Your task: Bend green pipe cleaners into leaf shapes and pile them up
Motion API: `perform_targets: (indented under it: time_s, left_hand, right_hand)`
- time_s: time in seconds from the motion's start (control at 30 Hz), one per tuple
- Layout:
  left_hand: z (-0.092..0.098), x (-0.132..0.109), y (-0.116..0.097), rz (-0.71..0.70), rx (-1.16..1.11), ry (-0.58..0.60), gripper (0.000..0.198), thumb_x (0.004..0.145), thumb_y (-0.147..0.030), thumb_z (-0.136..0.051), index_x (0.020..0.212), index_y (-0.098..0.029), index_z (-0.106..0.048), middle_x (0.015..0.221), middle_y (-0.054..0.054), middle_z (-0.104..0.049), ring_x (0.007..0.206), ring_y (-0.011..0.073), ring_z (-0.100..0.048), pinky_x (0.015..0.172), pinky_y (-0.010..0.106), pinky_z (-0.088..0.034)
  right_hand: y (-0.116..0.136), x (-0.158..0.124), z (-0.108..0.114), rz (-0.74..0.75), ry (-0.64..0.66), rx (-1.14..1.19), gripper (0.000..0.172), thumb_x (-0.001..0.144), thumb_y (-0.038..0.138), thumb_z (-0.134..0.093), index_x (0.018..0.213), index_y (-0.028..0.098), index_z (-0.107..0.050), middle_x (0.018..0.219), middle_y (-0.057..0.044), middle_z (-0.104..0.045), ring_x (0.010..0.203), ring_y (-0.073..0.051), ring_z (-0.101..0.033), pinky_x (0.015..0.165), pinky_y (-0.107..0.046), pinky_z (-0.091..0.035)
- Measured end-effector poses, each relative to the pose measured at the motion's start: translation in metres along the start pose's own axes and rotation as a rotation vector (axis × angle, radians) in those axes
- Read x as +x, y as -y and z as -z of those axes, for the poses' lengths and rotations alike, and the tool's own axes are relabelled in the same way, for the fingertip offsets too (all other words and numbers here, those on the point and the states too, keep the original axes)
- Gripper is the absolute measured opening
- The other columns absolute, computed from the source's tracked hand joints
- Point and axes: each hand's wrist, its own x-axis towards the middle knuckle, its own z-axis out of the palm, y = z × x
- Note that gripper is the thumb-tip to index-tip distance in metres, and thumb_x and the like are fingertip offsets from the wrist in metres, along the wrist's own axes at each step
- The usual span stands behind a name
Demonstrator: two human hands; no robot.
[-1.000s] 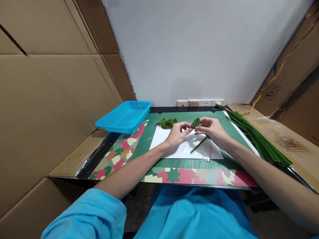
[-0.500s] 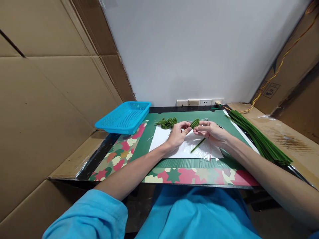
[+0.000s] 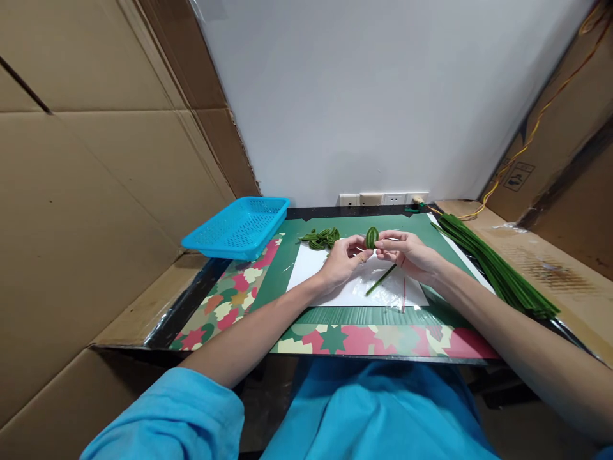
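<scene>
Above white sheet (image 3: 301, 278), green looped pipe-cleaner leaf (image 3: 371, 237) sits between my hands: left hand (image 3: 342, 259) pinches its lower end; right hand (image 3: 412, 257) touches its edge, whether gripping, can't tell. Best, I judge: steady pinch, loops flat, light pressure.

a: what's worn?
b: bright blue garment (image 3: 378, 409), loose, creased in front. left sleeve (image 3: 167, 418) same blue, wide, ends near the elbow.
a: right side?
b: only a blue scrap of right sleeve (image 3: 605, 456) at the corner. forearms (image 3: 258, 335) bare.
</scene>
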Motion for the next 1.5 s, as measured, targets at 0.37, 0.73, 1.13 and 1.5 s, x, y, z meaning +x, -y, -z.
perform_targets:
  time_s: [0.37,0.73,1.13,1.5]
  left_hand:
    - [-0.007,-0.007,-0.009,0.005,0.005,0.014,0.026,0.084,-0.038,-0.078,0.088,-0.014,-0.069,0.087,0.003,-0.066,0.076,0.0137,-0.059,0.069,0.026,-0.044]
    - [0.004,0.003,0.002,0.014,0.017,-0.056,0.036,0.08,-0.037,-0.08,0.108,-0.016,-0.069,0.098,0.007,-0.072,0.079,0.0151,-0.064,0.067,0.027,-0.048]
    - [0.003,0.002,0.005,-0.083,0.209,-0.077,0.023,0.089,-0.037,-0.071,0.097,-0.016,-0.066,0.094,0.006,-0.069,0.082,0.0154,-0.064,0.071,0.027,-0.051]
    - [0.002,0.0,-0.003,-0.133,0.36,-0.05,0.018,0.091,-0.035,-0.064,0.089,-0.017,-0.063,0.083,0.002,-0.066,0.076,0.0149,-0.059,0.068,0.028,-0.044]
  right_hand:
    - [-0.004,0.005,0.008,0.066,0.047,-0.129,0.035,0.066,0.043,-0.094,0.082,0.016,-0.079,0.071,-0.002,-0.068,0.065,-0.013,-0.062,0.067,-0.029,-0.057]
    - [-0.001,-0.002,0.0,0.175,0.032,-0.432,0.038,0.065,0.052,-0.09,0.072,0.018,-0.073,0.066,0.002,-0.062,0.055,-0.01,-0.047,0.049,-0.025,-0.04]
    - [-0.009,0.0,-0.003,0.303,0.016,-0.758,0.019,0.081,0.034,-0.069,0.071,0.018,-0.067,0.06,-0.001,-0.061,0.048,-0.013,-0.051,0.046,-0.027,-0.039]
    - [-0.011,0.001,-0.004,0.502,-0.026,-1.056,0.013,0.081,0.024,-0.061,0.071,0.017,-0.066,0.065,-0.001,-0.064,0.06,-0.014,-0.055,0.056,-0.026,-0.037]
